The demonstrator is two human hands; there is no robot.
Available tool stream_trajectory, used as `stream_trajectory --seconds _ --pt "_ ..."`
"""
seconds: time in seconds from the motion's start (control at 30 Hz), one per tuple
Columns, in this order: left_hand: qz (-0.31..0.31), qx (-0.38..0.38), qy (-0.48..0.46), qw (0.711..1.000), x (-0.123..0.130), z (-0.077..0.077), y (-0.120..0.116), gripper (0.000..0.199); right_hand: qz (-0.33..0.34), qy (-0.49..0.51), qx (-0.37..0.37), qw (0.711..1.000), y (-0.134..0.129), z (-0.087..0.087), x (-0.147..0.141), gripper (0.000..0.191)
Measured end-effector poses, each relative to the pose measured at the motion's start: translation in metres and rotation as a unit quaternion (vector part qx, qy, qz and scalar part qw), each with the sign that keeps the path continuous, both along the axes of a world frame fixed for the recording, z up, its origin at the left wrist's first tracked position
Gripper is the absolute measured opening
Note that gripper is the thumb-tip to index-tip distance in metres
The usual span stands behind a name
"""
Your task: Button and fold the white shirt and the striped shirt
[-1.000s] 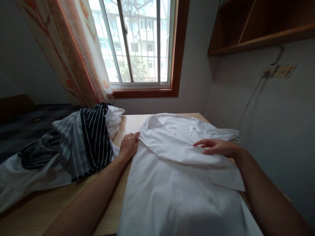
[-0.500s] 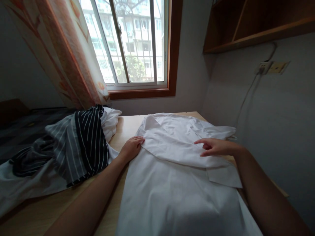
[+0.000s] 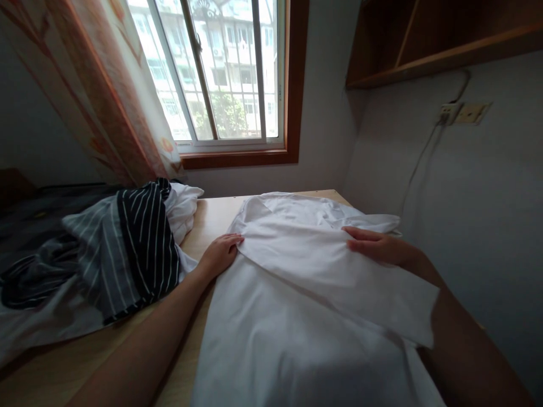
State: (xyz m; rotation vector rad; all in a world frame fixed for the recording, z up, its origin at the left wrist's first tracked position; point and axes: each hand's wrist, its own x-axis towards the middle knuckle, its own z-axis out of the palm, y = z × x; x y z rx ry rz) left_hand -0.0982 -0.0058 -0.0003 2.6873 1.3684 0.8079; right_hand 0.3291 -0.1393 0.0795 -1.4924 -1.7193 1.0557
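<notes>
Shelf compartments (image 3: 441, 28) sit shadowed; right hand (image 3: 379, 247) pinches the white garment (image 3: 297, 297), left hand (image 3: 220, 254) touching it, grip unclear.

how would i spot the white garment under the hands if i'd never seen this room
Find the window, then the wooden table in front of it. The white garment lies spread on the table, the left hand and right hand both touching it. Unlike the striped heap to its left, it shows no stripes.

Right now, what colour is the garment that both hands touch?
The garment is plain white; the head view shows it best.
</notes>
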Motion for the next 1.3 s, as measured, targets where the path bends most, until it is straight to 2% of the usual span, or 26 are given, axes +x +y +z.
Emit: stream_trajectory --seconds 0.07,0.13,0.23,0.3,0.4,0.57,0.63,0.73,0.87,1.0,1.13,1.3 --pt "-0.005 -0.001 0.001 1.0 0.0 0.0 0.0 0.04 -0.01 0.065 -0.009 0.998 0.001 -0.001 -0.002 0.065" --pt "-0.006 -0.003 0.004 1.0 0.0 0.001 0.0 0.04 0.039 0.079 -0.045 0.995 0.004 -0.004 -0.004 0.058" --pt "-0.006 -0.004 0.006 1.0 0.0 0.002 -0.001 0.038 0.134 -0.042 -0.15 0.979 0.013 -0.01 -0.005 0.051" --pt "-0.003 -0.006 0.01 1.0 0.001 0.003 -0.002 0.038 0.13 -0.131 -0.187 0.965 0.019 -0.015 -0.004 0.052" --pt "0.013 -0.008 0.024 1.0 0.003 0.005 -0.005 0.039 0.097 -0.153 -0.159 0.971 0.024 -0.019 -0.001 0.057" --pt "0.046 -0.015 0.045 0.998 0.007 0.008 -0.008 0.039 0.114 -0.157 -0.114 0.974 0.027 -0.021 -0.007 0.061" --pt "0.059 -0.017 0.05 0.997 0.007 0.009 -0.009 0.039 0.123 -0.17 -0.057 0.976 0.029 -0.026 -0.015 0.056" --pt "0.081 -0.013 0.069 0.994 0.006 0.011 -0.011 0.039 0.104 -0.18 0.03 0.978 0.035 -0.038 -0.031 0.05" --pt "0.118 0.0 0.104 0.987 0.005 0.017 -0.016 0.038 0.128 -0.206 0.036 0.97 0.039 -0.05 -0.042 0.049" --pt "0.135 -0.023 0.122 0.983 0.006 0.027 -0.021 0.035 0.171 -0.222 -0.007 0.96 0.034 -0.042 -0.04 0.045" --pt "0.149 -0.099 0.144 0.973 0.002 0.035 -0.029 0.034 0.234 -0.21 -0.091 0.945 0.023 -0.025 -0.038 0.052" --pt "0.134 -0.151 0.201 0.959 -0.005 0.044 -0.043 0.027 0.29 -0.181 -0.118 0.932 0.017 -0.016 -0.041 0.049"
